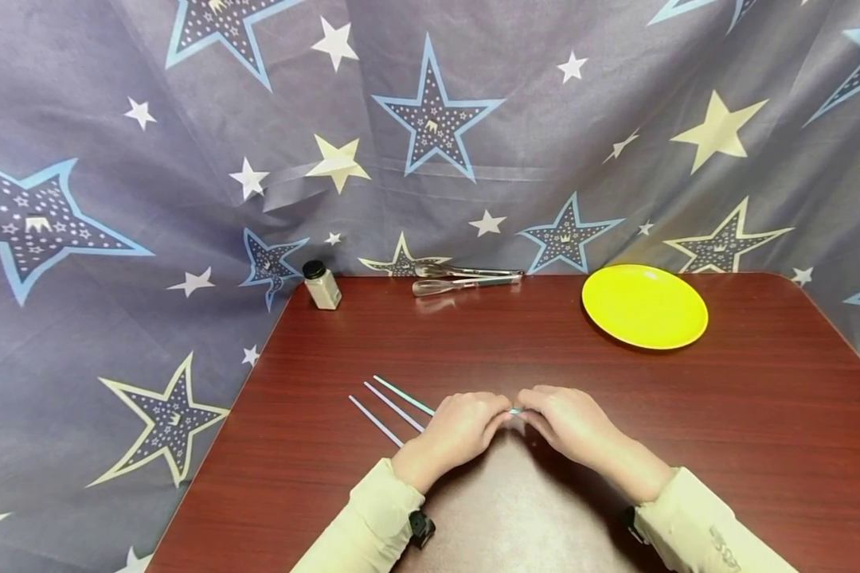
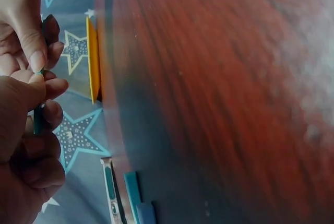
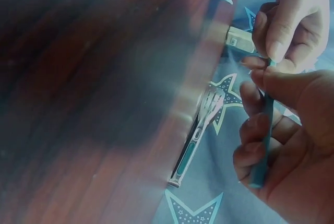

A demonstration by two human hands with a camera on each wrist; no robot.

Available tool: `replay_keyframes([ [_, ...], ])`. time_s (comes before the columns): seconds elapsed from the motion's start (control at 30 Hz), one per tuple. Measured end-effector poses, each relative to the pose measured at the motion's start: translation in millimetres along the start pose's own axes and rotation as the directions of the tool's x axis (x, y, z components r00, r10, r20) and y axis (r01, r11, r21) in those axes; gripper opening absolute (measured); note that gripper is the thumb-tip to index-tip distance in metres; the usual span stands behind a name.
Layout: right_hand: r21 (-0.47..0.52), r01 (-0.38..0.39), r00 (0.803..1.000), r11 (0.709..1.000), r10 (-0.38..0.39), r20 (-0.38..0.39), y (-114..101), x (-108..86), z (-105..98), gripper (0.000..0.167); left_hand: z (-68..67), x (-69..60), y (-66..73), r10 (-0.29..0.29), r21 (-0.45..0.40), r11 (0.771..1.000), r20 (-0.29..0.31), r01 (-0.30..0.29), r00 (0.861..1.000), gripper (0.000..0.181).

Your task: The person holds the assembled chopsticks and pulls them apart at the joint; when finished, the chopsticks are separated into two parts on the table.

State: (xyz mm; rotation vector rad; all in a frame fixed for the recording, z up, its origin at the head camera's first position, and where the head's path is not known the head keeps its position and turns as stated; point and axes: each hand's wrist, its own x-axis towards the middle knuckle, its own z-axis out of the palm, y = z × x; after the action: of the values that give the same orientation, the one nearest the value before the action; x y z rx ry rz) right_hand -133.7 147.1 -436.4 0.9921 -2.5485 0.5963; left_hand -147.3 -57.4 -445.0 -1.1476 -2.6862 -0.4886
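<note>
Both hands meet over the middle of the table, fingertips close together. My left hand (image 1: 466, 422) and my right hand (image 1: 573, 422) pinch one thin teal straw (image 3: 262, 151) between thumbs and fingers. In the right wrist view its length runs down along the curled right fingers. Only a short bit of it shows between the hands in the head view. To the left, a teal straw (image 1: 401, 394) and two bluish-purple straws (image 1: 394, 406) lie side by side on the table. Their near ends are hidden behind the left hand and forearm.
At the back edge lie metal tongs (image 1: 466, 281) with teal grips. A small jar (image 1: 322, 288) with a black lid stands at the back left. The yellow plate (image 1: 645, 306) sits at the back right, on the dark red table (image 1: 760, 414). A starry curtain (image 1: 473, 199) hangs behind.
</note>
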Motion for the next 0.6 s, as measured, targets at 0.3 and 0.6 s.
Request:
replay_keyframes([
  [0.3,0.036,-0.009,1.000,0.999,0.009,0.000,-2,-2.9,-7,0.032,3.1,0.0,3.0,0.034,-0.024,0.999,-0.029,-0.034,0.999,0.013],
  [0.6,0.053,-0.025,1.000,0.998,0.026,-0.017,-1,-6.0,-17,0.029,0.4,3.1,6.2,0.063,-0.077,0.995,-0.055,-0.067,0.996,0.012],
])
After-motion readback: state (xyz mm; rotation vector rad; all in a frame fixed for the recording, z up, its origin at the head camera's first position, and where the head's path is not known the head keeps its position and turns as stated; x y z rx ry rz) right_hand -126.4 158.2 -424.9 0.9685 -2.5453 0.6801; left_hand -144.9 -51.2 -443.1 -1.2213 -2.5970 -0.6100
